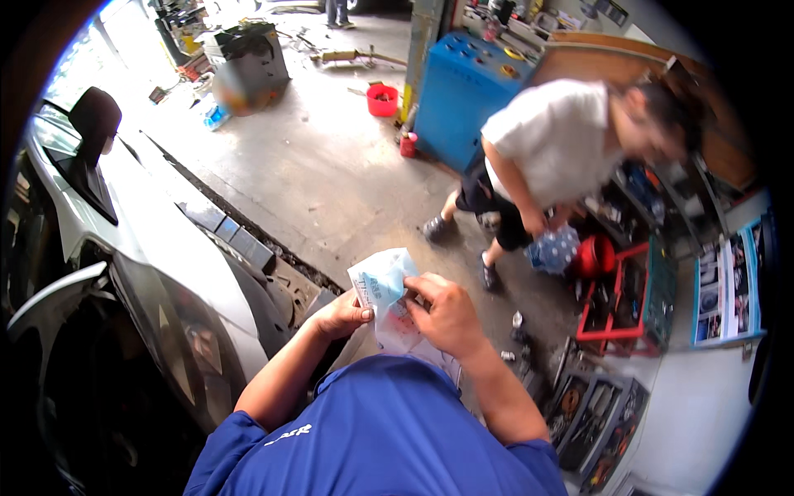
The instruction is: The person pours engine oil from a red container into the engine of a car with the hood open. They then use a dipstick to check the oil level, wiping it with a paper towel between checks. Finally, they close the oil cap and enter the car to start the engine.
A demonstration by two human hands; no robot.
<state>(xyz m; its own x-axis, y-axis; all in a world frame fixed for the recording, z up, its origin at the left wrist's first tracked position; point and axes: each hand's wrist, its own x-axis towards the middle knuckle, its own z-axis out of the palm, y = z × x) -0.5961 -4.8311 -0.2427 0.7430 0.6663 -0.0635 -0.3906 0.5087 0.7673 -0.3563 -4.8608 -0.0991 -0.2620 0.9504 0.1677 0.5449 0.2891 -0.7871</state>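
Note:
In front of my chest is a thin, crinkled white and pale-blue packet (pixel 382 279) with dark print on it. My left hand (pixel 343 317) pinches its left edge, thumb on top. My right hand (pixel 447 316) is closed on its right side, the thumb and bent fingers meeting at the edge. Whatever lies inside the packet, if anything, cannot be made out. The packet's lower part hangs down towards my blue shirt (pixel 397 422).
On the left stands a white car (pixel 169 256) with its front part opened up. A person in a white shirt (pixel 550 140) bends at the right, beside a red rack (pixel 616 331) and a tool cart (pixel 600 422). Farther off are a blue cabinet (pixel 463 95) and a red bucket (pixel 382 100).

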